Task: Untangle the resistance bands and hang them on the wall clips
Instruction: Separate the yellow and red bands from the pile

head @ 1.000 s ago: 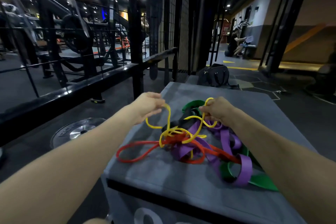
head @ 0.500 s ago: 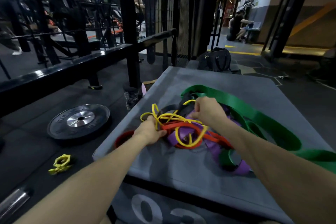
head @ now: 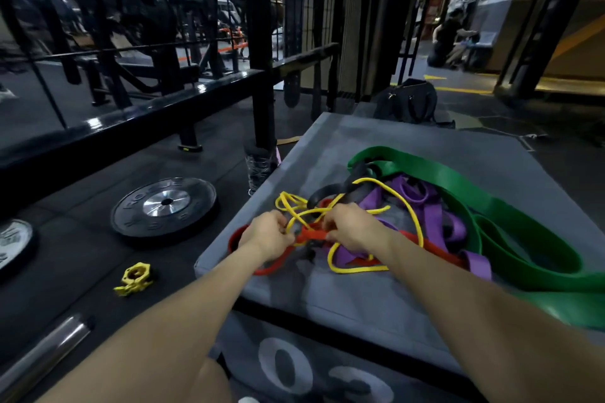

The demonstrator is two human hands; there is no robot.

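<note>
Head view: tangle of resistance bands sits on a grey padded plyo box [head: 376, 301], front face printed with white digits, used here as the worktop

Left hand [head: 266, 235] is at the left edge of the knot, fingers curled, grip closed on the red band [head: 312, 235] where the yellow band [head: 357, 269] crosses it; can't tell if it has hold of yellow too. Right hand [head: 352, 227] is just beside it, fingers curled down, grip pinching the same red band at the knot centre. Hands are close together, nearly touching, the short stretch of red between them looks taut

Yellow band is the thinnest, loops out behind both hands and forward toward the near edge of the box. Red band loops out left under the left wrist and runs right under the right forearm. Purple band [head: 453, 227] lies in folds right of the hands, under yellow. Black band [head: 352, 185] is bunched behind the knot. Wide green band [head: 510, 222] sweeps from the back of the pile round to the right edge of the box, mostly outside the knot

Floor left of the box: black weight plate [head: 163, 206] lying flat, yellow barbell collar [head: 135, 278] nearer the camera, chrome barbell sleeve [head: 42, 355] at bottom left. Black bag [head: 407, 101] on the floor behind the box. Black rack frame [head: 258, 42] upright to the left rear. A person [head: 447, 42] sits far back in the corridor, detail too small to tell
</note>
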